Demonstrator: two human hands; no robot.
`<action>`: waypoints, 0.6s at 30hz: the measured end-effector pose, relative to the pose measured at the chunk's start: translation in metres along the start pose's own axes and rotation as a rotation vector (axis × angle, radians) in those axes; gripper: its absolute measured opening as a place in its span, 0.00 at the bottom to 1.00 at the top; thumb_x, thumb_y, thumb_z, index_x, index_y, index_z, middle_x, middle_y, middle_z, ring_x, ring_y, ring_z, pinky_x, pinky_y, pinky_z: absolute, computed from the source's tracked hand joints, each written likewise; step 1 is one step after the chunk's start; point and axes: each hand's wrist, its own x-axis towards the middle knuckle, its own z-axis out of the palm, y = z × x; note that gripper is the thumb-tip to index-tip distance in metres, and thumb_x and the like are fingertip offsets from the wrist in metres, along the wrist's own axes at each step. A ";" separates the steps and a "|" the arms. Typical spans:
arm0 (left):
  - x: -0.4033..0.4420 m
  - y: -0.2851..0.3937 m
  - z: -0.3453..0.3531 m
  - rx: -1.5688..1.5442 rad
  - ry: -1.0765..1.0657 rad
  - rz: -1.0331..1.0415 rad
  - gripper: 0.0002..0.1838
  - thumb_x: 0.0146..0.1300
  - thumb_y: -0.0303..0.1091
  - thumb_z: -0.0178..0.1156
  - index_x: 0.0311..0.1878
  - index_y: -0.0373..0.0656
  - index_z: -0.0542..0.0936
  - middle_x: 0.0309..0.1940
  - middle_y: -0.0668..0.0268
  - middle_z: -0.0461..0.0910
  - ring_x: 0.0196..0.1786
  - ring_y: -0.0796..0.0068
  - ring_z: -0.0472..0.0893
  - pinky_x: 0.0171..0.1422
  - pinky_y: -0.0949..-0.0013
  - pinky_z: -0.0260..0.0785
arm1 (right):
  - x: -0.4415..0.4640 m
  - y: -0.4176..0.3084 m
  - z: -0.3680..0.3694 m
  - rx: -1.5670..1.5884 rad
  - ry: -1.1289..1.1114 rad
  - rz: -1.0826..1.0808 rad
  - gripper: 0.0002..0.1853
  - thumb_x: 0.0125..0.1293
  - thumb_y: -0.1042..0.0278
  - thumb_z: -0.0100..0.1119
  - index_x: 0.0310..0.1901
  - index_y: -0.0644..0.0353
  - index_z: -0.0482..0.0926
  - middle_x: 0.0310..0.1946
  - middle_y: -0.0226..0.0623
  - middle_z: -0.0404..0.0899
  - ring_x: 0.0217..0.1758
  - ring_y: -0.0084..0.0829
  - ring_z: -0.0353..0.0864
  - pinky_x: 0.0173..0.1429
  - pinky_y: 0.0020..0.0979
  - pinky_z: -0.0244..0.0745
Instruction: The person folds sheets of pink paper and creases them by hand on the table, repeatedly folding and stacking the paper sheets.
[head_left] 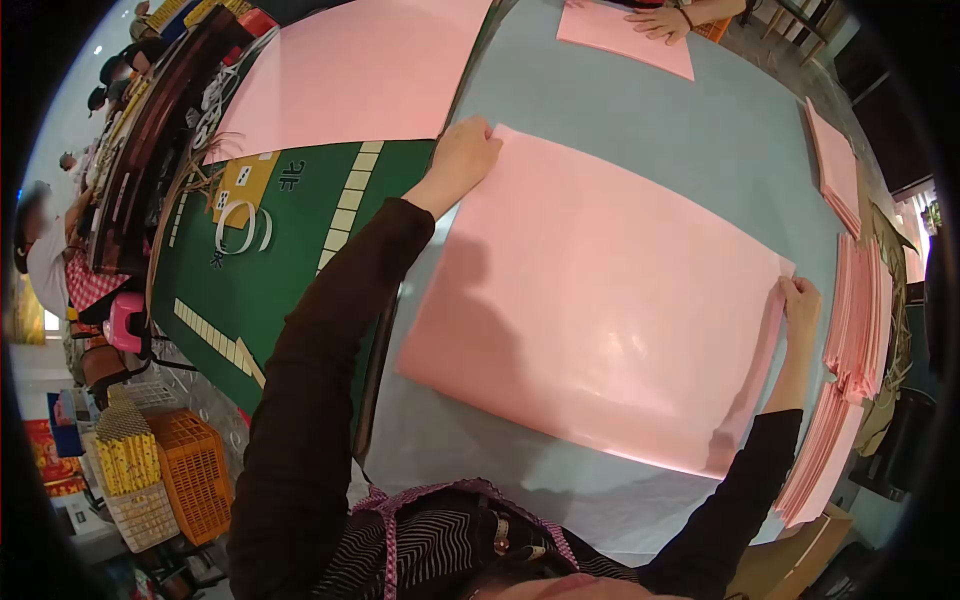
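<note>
A large pink paper sheet (610,300) stretches between my two hands above the blue-grey tabletop (620,120). Its top left corner is in the closed fingers of my left hand (467,158), close to where the green table meets the blue-grey one. At the sheet's far right corner, my right hand (800,300) pinches the edge between thumb and fingers. The near edge curves, and a shadow falls across the sheet's left part. Whether there is more than one layer of paper, I cannot tell.
More pink sheets (350,75) lie on the green table (300,220), with a white strip loop (237,225). Folded pink stacks (860,320) line the right edge. Across the table, another person's hand (660,24) rests on folded pink paper (610,38). An orange crate (195,475) stands lower left.
</note>
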 end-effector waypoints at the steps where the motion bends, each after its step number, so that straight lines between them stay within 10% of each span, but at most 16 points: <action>1: 0.000 0.000 0.002 -0.001 -0.002 0.000 0.13 0.59 0.36 0.59 0.38 0.33 0.77 0.38 0.47 0.81 0.45 0.47 0.79 0.49 0.52 0.71 | 0.000 0.000 0.000 -0.018 0.013 -0.028 0.14 0.59 0.61 0.65 0.36 0.67 0.81 0.21 0.27 0.74 0.19 0.17 0.65 0.22 0.24 0.59; 18: 0.011 -0.023 0.020 0.098 0.077 0.108 0.15 0.61 0.42 0.57 0.38 0.37 0.78 0.36 0.49 0.81 0.43 0.46 0.80 0.48 0.50 0.70 | -0.016 -0.025 -0.004 -0.125 0.034 -0.060 0.19 0.54 0.56 0.62 0.35 0.68 0.83 0.29 0.48 0.83 0.33 0.40 0.83 0.40 0.37 0.75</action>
